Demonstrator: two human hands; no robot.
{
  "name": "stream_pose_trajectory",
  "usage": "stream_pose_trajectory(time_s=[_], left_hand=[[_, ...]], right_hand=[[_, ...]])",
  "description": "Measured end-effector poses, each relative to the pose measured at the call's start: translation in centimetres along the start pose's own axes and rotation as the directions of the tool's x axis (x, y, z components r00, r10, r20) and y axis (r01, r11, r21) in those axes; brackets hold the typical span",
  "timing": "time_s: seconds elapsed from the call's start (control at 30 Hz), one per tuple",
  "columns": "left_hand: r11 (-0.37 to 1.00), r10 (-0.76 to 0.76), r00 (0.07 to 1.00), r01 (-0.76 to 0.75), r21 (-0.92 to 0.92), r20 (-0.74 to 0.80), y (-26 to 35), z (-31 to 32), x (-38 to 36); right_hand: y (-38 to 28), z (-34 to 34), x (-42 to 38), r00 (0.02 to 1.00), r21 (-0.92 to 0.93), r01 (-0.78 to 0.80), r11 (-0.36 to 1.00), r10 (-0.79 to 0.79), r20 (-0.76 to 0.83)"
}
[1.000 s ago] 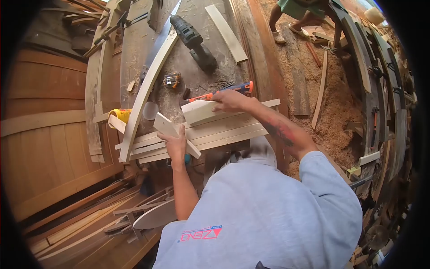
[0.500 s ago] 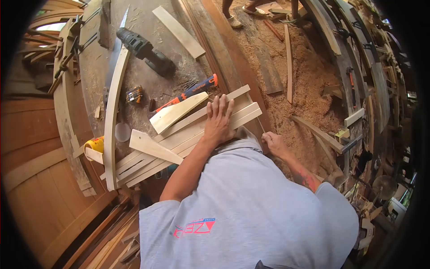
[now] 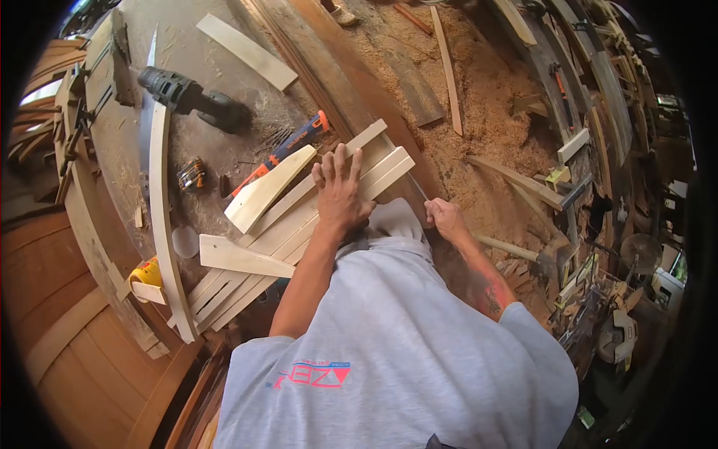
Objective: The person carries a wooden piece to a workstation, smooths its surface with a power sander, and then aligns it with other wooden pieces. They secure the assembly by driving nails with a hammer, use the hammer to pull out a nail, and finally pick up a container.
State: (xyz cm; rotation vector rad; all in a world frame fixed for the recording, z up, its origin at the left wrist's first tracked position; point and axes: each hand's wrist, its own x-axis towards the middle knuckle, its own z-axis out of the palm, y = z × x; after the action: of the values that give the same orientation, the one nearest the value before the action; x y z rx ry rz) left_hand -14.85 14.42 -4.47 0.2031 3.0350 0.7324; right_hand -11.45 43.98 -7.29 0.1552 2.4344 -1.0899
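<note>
My left hand (image 3: 342, 193) presses on a bundle of long pale wood strips (image 3: 299, 215), its fingers apart. My right hand (image 3: 446, 218) is closed around the end of a thin metal tool (image 3: 417, 187), which reaches toward the strips' far end; its handle is hidden in the fist. Beside my left hand lie a tapered pale board (image 3: 271, 188) and an orange and blue handsaw (image 3: 299, 140). A second tapered board (image 3: 243, 254) rests across the strips, lower left.
A drill (image 3: 191, 97), a curved strip (image 3: 161, 217), a tape measure (image 3: 192, 175) and a yellow container (image 3: 146, 280) are at the left. A loose board (image 3: 247, 52) lies further up. Shavings (image 3: 486, 97) and wood pieces cover the floor at the right.
The view has shifted, so the bench items appear further left. My left hand stays on the strips and my right hand stays closed on the tool. The bystander's legs are mostly out of view.
</note>
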Motion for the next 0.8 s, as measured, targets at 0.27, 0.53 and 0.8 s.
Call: stream_pose_trajectory(time_s=[0.27,0.53,0.8], left_hand=[[0.997,0.077,0.992,-0.074,0.030,-0.103,-0.9,-0.2,0.1],[0.993,0.121,0.987,-0.120,0.013,-0.105,-1.8,1.8,-0.5],[0.990,0.137,0.989,-0.136,0.030,-0.057,-1.9,0.4,-1.0]], right_hand=[[-17.7,-1.1,8.7,0.809,-0.242,0.520,0.819,-0.564,-0.168],[-35.1,19.1,15.0,0.321,-0.276,0.947,0.163,-0.488,0.812],[-35.5,21.2,16.9,0.284,-0.240,0.950,0.200,-0.235,0.929]])
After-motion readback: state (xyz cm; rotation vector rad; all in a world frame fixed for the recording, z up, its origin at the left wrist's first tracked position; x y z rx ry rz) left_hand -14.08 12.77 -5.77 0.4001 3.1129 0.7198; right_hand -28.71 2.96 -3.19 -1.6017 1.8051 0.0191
